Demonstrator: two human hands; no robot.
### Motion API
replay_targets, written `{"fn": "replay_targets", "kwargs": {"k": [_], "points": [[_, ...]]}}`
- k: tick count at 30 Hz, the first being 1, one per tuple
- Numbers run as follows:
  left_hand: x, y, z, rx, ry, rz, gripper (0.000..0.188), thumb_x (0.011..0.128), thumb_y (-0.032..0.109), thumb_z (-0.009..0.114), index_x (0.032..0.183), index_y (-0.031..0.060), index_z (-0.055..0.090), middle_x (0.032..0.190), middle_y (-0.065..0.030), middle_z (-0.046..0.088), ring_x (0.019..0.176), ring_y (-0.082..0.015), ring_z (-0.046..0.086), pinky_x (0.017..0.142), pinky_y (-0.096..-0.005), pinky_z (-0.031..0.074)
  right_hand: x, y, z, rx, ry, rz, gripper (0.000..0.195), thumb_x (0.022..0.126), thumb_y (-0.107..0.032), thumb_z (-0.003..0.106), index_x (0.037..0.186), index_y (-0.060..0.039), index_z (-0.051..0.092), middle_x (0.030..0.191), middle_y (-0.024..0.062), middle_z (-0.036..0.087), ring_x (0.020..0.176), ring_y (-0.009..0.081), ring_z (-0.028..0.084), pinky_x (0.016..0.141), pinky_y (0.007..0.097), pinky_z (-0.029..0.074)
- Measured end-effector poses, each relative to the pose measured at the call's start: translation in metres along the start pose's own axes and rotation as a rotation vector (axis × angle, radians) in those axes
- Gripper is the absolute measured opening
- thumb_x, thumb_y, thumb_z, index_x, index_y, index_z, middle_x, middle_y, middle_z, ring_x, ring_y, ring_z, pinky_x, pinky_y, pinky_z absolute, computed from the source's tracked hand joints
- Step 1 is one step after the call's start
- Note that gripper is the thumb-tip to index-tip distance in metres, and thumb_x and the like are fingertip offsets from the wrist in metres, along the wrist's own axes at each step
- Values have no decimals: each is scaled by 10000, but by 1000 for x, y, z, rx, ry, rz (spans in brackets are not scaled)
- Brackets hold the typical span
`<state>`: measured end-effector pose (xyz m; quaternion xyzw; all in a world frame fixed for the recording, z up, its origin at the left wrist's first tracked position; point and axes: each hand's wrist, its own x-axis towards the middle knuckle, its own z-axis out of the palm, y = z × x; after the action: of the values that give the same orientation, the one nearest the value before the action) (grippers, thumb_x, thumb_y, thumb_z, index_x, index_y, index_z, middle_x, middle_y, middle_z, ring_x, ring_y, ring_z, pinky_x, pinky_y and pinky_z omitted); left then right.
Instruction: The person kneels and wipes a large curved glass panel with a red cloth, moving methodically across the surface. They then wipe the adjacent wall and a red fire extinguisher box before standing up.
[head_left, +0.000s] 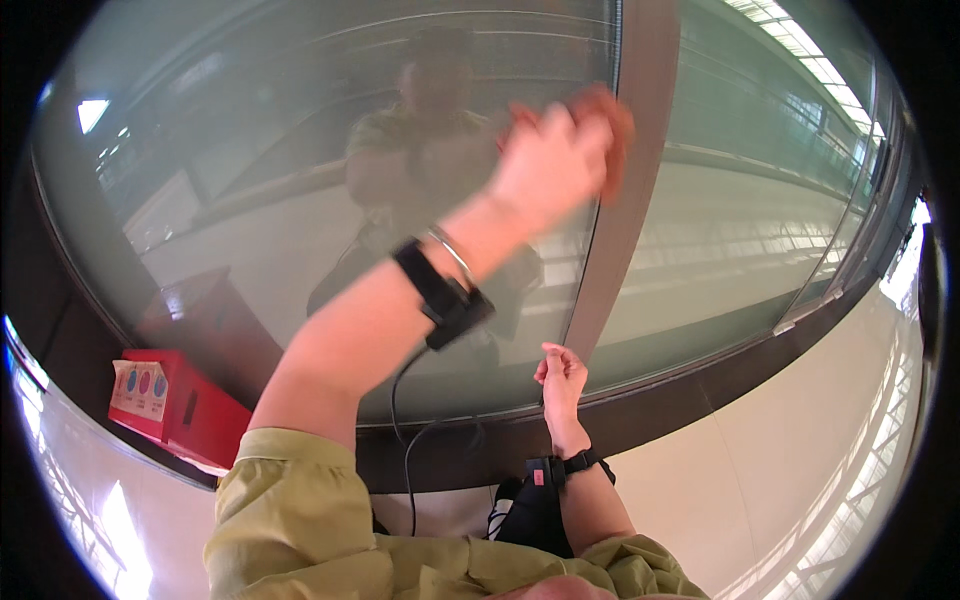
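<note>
My left hand (551, 169) reaches up and across to the right, blurred by motion. It grips a reddish-brown cloth (619, 142) against a large glass panel (247, 97). Part of the cloth overlaps the brown metal upright (645, 82) at the panel's edge. Lower down, my right hand (562, 375) is held before the foot of that upright, its fingers loosely curled and nothing visible in them. Black straps with small devices circle both wrists, and the left one also wears a metal bangle (452, 255).
A red box (187, 412) with a printed sheet stands on the dark ledge (442, 450) at lower left. A black cable (394, 397) hangs from the left wrist device. More glass (742, 187) continues to the right. Pale glossy floor (675, 480) lies below.
</note>
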<state>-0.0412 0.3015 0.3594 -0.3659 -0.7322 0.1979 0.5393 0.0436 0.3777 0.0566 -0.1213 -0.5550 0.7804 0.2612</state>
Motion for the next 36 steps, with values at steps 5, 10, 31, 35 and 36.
{"fn": "replay_targets", "kwargs": {"k": [5,10,31,35,36], "points": [[-105,40,34,-327,-58,175,325,687,129,702,1002,202,668,1216,-19,497,944,-265,528,718,-416,552,5,4,-6,28,-50,-27,192,1006,-143,550,1002,8,669,638,6,564,543,79,520,508,234,431],[-128,-87,-17,-257,306,-471,447,753,26,608,1144,234,672,1197,-39,576,1042,-325,573,802,-432,542,4,3,-10,-21,-76,-44,206,1006,-146,528,999,13,659,618,6,557,541,83,517,509,228,404],[-269,-111,7,-155,246,-633,575,707,-33,614,1232,196,660,1200,-156,572,1082,-374,568,872,-449,502,-3,7,11,-199,-152,-51,200,995,-106,527,1030,33,668,626,8,558,555,88,518,519,240,411],[-241,-175,-15,-164,518,-1010,545,755,-78,588,1241,163,642,1233,-155,511,1131,-358,540,898,-445,485,-7,8,22,-209,-163,-19,213,993,-105,514,1024,38,668,626,14,565,554,89,520,522,244,408],[-239,-164,-9,-157,523,-895,527,763,-73,592,1230,165,645,1221,-146,520,1116,-357,547,887,-441,488,-9,6,26,-206,-186,-24,215,990,-103,512,1020,41,668,622,15,567,550,88,521,527,245,410]]}}
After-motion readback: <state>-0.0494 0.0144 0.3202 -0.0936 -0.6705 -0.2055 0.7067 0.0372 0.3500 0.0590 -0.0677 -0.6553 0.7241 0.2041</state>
